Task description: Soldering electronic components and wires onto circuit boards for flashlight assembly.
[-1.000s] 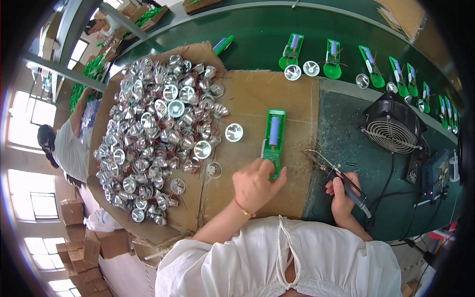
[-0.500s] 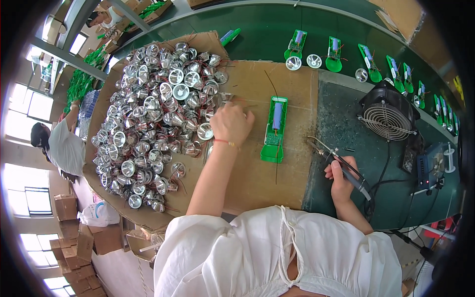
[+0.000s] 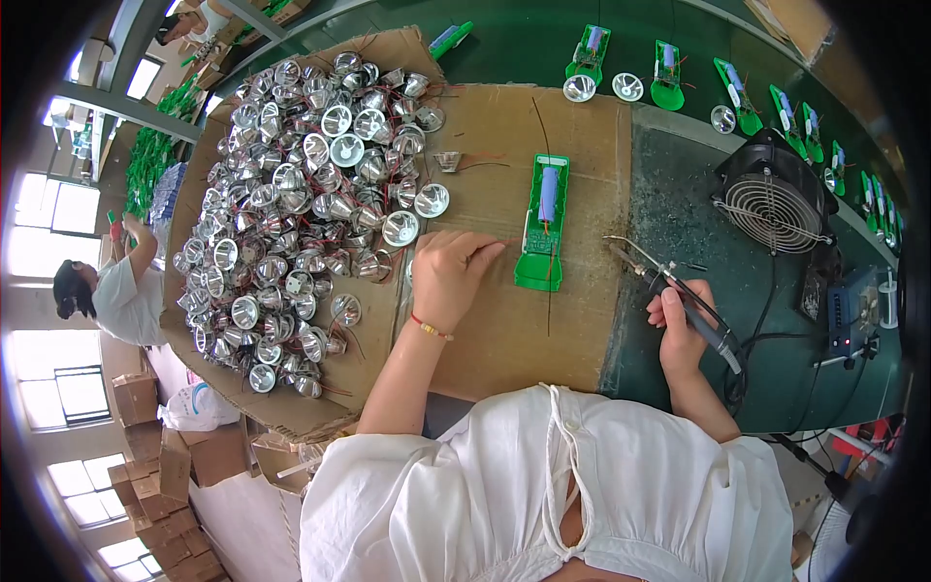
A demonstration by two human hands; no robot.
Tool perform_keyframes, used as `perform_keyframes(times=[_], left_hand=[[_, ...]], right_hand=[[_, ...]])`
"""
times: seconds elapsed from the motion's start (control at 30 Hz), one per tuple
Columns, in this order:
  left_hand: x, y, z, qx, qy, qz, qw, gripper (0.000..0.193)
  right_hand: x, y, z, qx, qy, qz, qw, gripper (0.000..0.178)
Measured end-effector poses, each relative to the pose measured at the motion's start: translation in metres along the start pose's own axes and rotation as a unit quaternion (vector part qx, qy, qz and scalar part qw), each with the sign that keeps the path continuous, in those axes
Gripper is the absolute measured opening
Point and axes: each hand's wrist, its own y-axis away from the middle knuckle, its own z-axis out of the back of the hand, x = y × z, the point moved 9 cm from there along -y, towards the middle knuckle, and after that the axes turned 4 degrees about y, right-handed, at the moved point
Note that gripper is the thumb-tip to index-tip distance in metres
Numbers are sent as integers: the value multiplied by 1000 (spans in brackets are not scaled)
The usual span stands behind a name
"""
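Observation:
My left hand (image 3: 448,276) is closed, thumb against fingers, over the cardboard sheet (image 3: 485,339); a thin reddish wire shows at its fingertips, and the palm hides whatever else it holds. Just right of it lies a green flashlight housing (image 3: 540,242) with a blue-purple battery cell (image 3: 549,196), a circuit board and loose wires at both ends. My right hand (image 3: 682,325) grips a soldering iron (image 3: 703,330), its tip pointing up-left toward the housing. Left of my left hand, many silver reflector cups (image 3: 346,149) with wires are heaped. A single reflector cup (image 3: 447,161) lies apart, beyond that hand.
A black fan (image 3: 771,209) with a wire guard stands on the right, beside a blue soldering station (image 3: 846,320) and cables. Several green housings (image 3: 667,82) line the far bench, some with reflector cups. Co-workers (image 3: 121,281) are at the left.
My left hand has drawn back toward me from beside the lone reflector cup, its fingertips now near the housing's side. My right hand keeps the soldering iron. The whole view has shifted slightly.

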Motion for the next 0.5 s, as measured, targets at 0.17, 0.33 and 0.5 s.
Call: perform_keyframes(times=[0.17,0.33,0.5], left_hand=[[4,17,-9,24,172,222,959,9],[-1,22,-24,-7,172,202,964,10],[-2,21,-32,13,178,217,960,10]], right_hand=[[10,8,-14,37,-6,-2,999,14],[30,13,-53,128,70,41,989,17],[27,6,-53,80,66,67,992,17]])
